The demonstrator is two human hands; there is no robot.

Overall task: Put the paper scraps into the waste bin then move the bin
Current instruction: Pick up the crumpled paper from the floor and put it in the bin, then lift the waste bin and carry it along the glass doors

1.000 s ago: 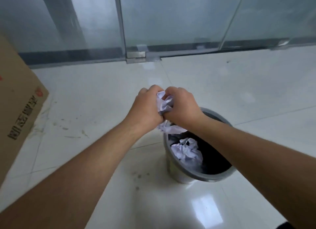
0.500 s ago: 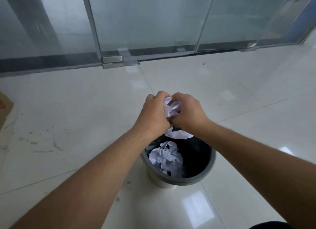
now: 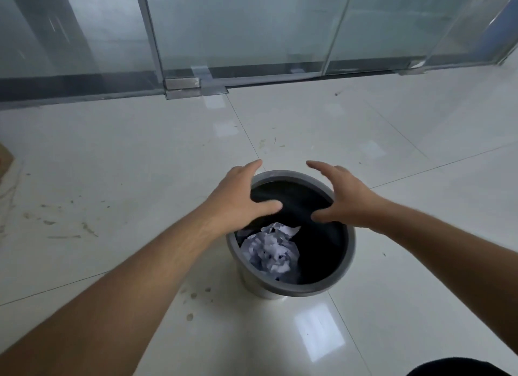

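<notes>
A round grey waste bin (image 3: 336, 284) with a dark inside stands on the white tiled floor in the lower middle of the view. Crumpled white paper scraps (image 3: 270, 252) lie inside it against the left wall. My left hand (image 3: 241, 197) hovers over the bin's far left rim, fingers spread, holding nothing. My right hand (image 3: 340, 199) is over the far right rim, also spread and empty. Whether the hands touch the rim I cannot tell.
Glass doors with a metal floor bracket (image 3: 182, 88) run along the back. A corner of a cardboard box (image 3: 4, 162) shows at the left edge. The floor has dirt marks on the left (image 3: 56, 224).
Both hands were squeezing a paper wad together above the bin. They have let go and parted, and the wad now lies in the bin with the other scraps.
</notes>
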